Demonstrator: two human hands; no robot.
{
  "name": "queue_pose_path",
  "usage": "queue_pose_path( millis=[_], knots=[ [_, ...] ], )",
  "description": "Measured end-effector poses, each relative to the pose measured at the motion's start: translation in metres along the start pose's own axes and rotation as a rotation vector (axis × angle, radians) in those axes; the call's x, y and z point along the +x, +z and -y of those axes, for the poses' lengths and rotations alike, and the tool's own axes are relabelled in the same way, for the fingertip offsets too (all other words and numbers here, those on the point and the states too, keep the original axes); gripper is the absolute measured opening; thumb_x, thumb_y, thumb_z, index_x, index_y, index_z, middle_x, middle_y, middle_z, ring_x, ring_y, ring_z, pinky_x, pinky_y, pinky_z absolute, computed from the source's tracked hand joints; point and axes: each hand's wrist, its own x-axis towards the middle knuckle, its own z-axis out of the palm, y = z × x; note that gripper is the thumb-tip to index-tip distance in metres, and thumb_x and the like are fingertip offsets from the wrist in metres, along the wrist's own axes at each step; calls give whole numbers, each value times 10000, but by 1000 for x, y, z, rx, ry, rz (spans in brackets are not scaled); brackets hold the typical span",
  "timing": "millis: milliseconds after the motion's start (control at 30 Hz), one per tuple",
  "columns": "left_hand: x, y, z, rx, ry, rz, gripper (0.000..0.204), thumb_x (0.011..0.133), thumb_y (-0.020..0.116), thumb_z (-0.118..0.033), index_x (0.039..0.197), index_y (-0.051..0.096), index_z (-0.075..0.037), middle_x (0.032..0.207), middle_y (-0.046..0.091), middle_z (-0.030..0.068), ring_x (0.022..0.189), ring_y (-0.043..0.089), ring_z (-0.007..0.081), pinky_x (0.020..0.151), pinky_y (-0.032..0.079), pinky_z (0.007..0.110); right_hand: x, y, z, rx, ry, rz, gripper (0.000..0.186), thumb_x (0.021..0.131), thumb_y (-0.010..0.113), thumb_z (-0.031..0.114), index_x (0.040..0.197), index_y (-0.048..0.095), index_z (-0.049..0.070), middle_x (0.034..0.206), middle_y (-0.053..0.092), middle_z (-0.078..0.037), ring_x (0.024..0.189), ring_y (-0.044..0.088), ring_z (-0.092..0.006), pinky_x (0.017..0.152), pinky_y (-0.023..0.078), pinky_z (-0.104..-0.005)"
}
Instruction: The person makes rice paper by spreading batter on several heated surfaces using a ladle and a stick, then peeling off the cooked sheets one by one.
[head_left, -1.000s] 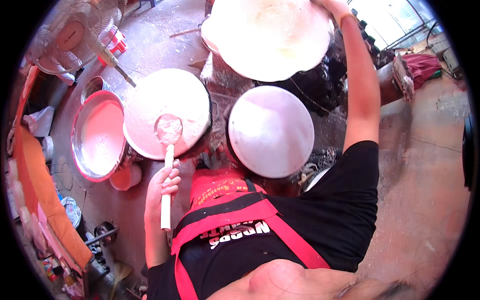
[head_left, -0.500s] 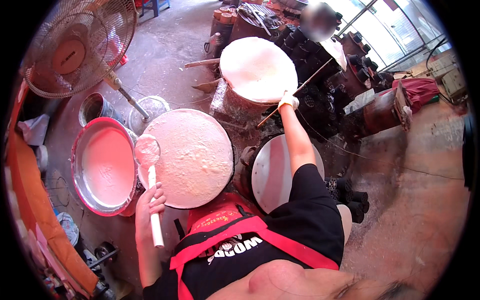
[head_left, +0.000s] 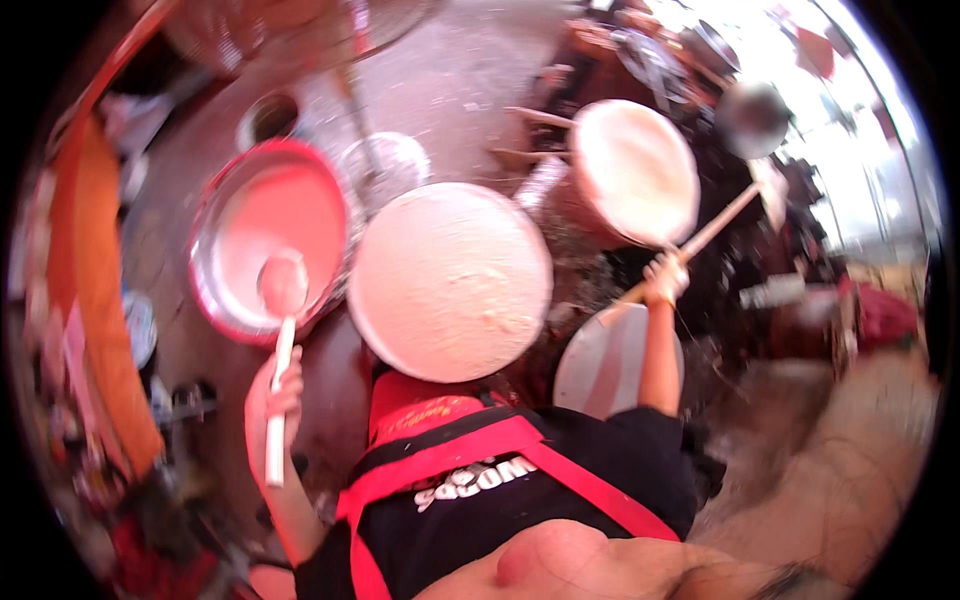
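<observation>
My left hand (head_left: 285, 395) is closed round the white handle of a ladle (head_left: 284, 283). The ladle's bowl is over the pale batter (head_left: 290, 225) in a red-rimmed metal basin (head_left: 200, 265); blur hides whether it touches the batter. Right of the basin, a wide round griddle (head_left: 450, 280) carries a pale, lumpy layer. My right hand (head_left: 665, 277) grips a long wooden stick (head_left: 722, 222), with a pale flat piece (head_left: 774, 195) near its far end. That hand is by the near edge of a second round griddle (head_left: 635, 165), also covered in a pale layer.
A flat grey round lid (head_left: 590, 370) lies below my right forearm. Behind the basin stand a metal bucket (head_left: 273, 118) and the pale base (head_left: 390, 165) of a fan. An orange panel (head_left: 80, 290) runs along the left. Dark clutter is behind the stick.
The ladle has gone from beside the middle griddle's left edge to over the basin. My right hand has turned the stick to a steeper slant. The whole view has shifted and blurred.
</observation>
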Motion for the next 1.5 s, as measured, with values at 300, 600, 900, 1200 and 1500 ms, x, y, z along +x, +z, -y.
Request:
queue_pose_path(
  millis=[300,600,900,1200,1500],
  knots=[
    [152,-137,-288,2298,740,-638,333,908,440,-85,1233,488,-29,1007,598,210,889,595,360,787,458,405,-271,242,-164,-833,323,341,382,913,501,363,1164,582,87,550,462,46,353,343,-61,323,258,-232],
    [261,-204,-383,2159,578,-417,310,907,431,-133,1192,478,-20,844,577,157,728,576,261,568,473,358,-366,447,-434,-1578,-213,1017,599,925,451,186,1459,183,222,1008,595,-234,867,610,-385,712,480,-481],
    [249,-107,-271,-33,93,-24,178,970,437,-269,912,433,-102,647,358,-34,487,359,36,428,335,167,-374,397,-418,-1724,7,1104,618,936,410,212,1467,95,217,885,618,-269,806,608,-434,682,451,-542],
    [105,19,-224,146,309,290,240,949,503,-306,974,425,-81,672,381,-16,496,367,48,443,369,159,-384,338,-271,-1377,-351,1263,640,904,437,109,1468,150,205,917,615,-231,820,607,-405,704,470,-498],
    [-35,143,-220,1110,891,-63,307,961,465,-353,875,378,-72,662,407,4,441,336,53,356,287,194,-357,335,-184,-1040,-873,1007,663,850,490,52,1452,231,155,967,623,-194,734,620,-357,547,482,-430]
  ],
)
